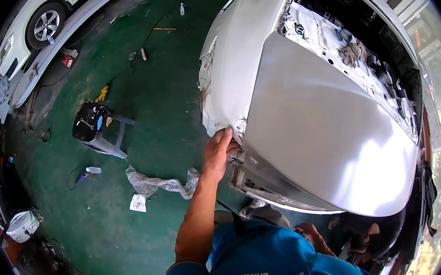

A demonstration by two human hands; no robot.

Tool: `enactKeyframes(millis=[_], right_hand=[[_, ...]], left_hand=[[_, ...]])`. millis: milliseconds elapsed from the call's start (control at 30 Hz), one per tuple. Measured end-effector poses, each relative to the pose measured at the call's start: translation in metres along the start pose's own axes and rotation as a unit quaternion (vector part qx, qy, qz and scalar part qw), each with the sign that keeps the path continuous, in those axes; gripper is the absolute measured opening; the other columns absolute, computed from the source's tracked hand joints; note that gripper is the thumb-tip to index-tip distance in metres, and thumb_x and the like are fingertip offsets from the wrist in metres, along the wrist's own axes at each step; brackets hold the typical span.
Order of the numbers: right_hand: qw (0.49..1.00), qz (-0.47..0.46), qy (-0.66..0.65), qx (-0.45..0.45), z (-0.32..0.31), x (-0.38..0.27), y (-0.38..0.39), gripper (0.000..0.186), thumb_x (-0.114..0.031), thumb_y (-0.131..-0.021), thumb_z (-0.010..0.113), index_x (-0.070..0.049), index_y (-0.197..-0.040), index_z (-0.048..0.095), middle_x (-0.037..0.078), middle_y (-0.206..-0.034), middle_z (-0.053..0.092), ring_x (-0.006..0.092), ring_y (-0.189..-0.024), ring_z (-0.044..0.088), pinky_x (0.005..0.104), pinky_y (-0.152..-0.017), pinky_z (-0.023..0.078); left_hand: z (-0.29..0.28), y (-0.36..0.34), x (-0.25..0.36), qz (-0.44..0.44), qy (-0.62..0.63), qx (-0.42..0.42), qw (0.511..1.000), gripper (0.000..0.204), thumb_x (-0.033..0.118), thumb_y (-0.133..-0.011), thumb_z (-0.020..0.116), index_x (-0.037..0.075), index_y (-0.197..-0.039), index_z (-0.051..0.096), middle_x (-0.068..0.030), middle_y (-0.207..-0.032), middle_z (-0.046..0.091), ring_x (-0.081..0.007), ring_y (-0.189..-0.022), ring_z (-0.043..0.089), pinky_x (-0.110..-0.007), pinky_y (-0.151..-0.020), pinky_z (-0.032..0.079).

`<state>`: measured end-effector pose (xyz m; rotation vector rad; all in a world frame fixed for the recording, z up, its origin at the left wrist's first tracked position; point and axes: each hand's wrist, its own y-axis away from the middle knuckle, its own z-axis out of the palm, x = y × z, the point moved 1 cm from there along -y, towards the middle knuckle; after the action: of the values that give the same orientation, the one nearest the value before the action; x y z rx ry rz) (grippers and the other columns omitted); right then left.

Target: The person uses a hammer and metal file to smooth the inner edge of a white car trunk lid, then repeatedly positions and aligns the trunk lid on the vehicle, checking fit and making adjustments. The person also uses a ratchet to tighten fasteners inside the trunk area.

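Observation:
At the rear corner of a white car body, my left hand point(219, 155) lies against the bare, rough lower edge of the rear quarter panel point(237, 66). Its fingers are stretched and apart, touching the edge beside the gap to the trunk lid. The trunk lid point(309, 112) is closed and silvery grey, with a bright reflection at its right. Under it runs the exposed rear panel point(268, 186). My right hand point(310, 231) is low beside my blue shirt, below the rear edge of the car; its fingers are mostly hidden.
A plastic stool point(117, 129) with tools on top stands on the green floor, near crumpled clear plastic sheeting point(161, 184) and a power tool point(83, 176). Gloves point(352, 54) lie inside the windowless rear opening. Another white car point(16, 33) is at the far left. A dark-clothed person point(383, 230) is at lower right.

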<state>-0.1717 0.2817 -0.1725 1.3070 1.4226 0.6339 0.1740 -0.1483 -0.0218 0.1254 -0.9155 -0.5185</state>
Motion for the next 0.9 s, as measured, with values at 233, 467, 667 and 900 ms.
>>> enactKeyframes(millis=[233,467,667,900], right_hand=[[0.995,-0.076,-0.001,0.06,0.059,-0.064,0.049,0.031,-0.027,-0.093,0.059,0.0,-0.106,0.067,0.012,-0.091,0.071,0.0223,-0.08,0.068,0.0354,-0.073,0.055],[0.991,-0.12,0.022,0.055,0.084,-0.081,0.053,0.033,-0.03,-0.094,0.058,0.0,-0.105,0.068,0.012,-0.091,0.071,0.0218,-0.081,0.068,0.035,-0.073,0.055],[0.988,-0.117,-0.036,0.089,0.099,-0.065,0.066,0.033,-0.026,-0.095,0.058,0.002,-0.109,0.066,0.015,-0.092,0.072,0.0233,-0.079,0.069,0.0342,-0.072,0.055],[0.789,-0.482,0.373,0.073,0.088,0.022,0.052,0.024,-0.023,-0.091,0.068,-0.004,-0.104,0.071,0.014,-0.098,0.073,0.0289,-0.086,0.07,0.0381,-0.08,0.058]], left_hand=[[-0.013,-0.015,-0.002,-0.116,0.104,-0.111,0.982,0.053,0.053,-0.092,0.067,0.009,-0.119,0.062,-0.0051,-0.109,0.066,-0.0166,-0.099,0.06,-0.035,-0.093,0.045],[-0.013,-0.023,0.009,-0.158,0.129,-0.128,0.971,0.058,0.056,-0.09,0.068,0.009,-0.124,0.059,-0.0059,-0.11,0.065,-0.0186,-0.103,0.059,-0.037,-0.096,0.043],[-0.008,-0.025,0.013,-0.16,0.138,-0.127,0.969,0.061,0.053,-0.09,0.07,0.008,-0.129,0.056,-0.0083,-0.115,0.063,-0.0206,-0.108,0.057,-0.038,-0.098,0.042],[-0.005,-0.024,0.027,-0.181,0.121,-0.114,0.969,0.055,0.042,-0.087,0.076,0.007,-0.125,0.059,-0.0076,-0.111,0.064,-0.0209,-0.106,0.059,-0.04,-0.096,0.044]])
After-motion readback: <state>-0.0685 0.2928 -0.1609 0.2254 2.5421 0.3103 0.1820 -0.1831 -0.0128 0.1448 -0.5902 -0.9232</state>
